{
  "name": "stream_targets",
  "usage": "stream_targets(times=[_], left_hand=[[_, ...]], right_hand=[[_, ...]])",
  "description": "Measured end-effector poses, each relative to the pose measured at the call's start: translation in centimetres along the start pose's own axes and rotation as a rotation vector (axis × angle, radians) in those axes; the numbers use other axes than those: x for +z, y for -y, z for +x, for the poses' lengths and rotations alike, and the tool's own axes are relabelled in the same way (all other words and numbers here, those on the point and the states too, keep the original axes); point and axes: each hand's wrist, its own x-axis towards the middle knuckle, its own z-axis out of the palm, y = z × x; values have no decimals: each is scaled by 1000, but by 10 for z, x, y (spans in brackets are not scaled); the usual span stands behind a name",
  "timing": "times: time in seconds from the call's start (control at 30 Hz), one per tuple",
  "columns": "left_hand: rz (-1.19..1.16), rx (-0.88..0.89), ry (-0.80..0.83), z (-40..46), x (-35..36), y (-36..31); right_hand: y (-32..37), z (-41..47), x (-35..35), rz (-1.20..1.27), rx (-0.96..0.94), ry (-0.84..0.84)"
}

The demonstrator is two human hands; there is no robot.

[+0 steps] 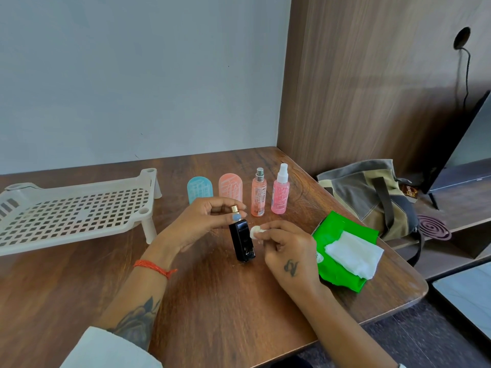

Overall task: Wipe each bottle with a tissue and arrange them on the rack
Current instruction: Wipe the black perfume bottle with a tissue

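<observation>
home room | wooden table (212, 301) | bag (372, 197) | TV (457, 144)

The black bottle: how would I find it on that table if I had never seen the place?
Start at the white slotted rack on the left of the wooden table and look right, to where the two hands meet. The black bottle stands there, its gold cap pinched by the left hand. It is the only dark, boxy bottle; those behind it are pink, peach or blue.

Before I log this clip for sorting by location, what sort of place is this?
Probably a room at home, at a corner desk: a wooden table against a plain wall, a cloth bag on a side shelf beside a mosquito coil, and a dark screen behind.
</observation>
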Motion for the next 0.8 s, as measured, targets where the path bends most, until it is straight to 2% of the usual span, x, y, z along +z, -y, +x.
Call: stream_targets(times=[0.1, 0.33, 0.67, 0.8], left_hand=[[7, 8, 7, 0, 0, -1], [-1, 13, 18, -1, 0, -2], [10, 21, 14, 1, -1, 0], [18, 19, 6, 2, -2, 2]], right_hand=[[1, 0, -1, 55, -35, -11], [6, -3, -2, 50, -158, 117], [4, -3, -2, 15, -90, 159], [2, -2, -2, -17, -33, 126]])
